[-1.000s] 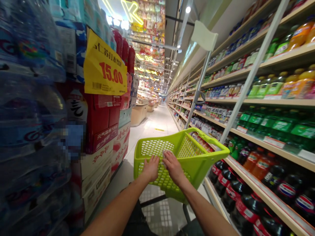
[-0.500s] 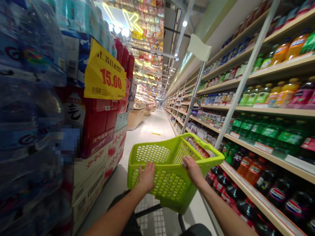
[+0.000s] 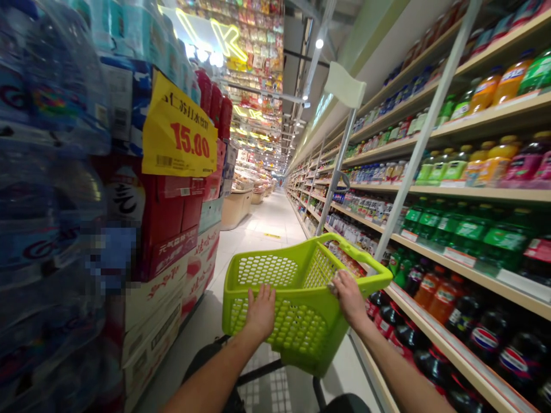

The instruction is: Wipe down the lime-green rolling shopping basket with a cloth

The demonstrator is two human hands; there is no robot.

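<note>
The green cart (image 3: 297, 350) stands on the aisle floor (image 3: 267, 223), just beside the drink shelves (image 3: 477, 192). The left hand (image 3: 260, 314) lies at its near rim, fingers straight and slightly spread; the right hand (image 3: 350, 298) has its fingers curled, apparently around a pale scrap (image 3: 332, 283). The plastic looks stiff, smooth and fairly light; its thick rim should offer the surest hold.

I'm standing in a supermarket drinks aisle (image 3: 275, 212), no question: long shelves (image 3: 473, 193) crammed with soda bottles (image 3: 467, 226), stacked drink cartons (image 3: 166, 215), a big yellow 15.00 price sign (image 3: 178, 129), and a green shopping cart (image 3: 329, 307) right there.
</note>
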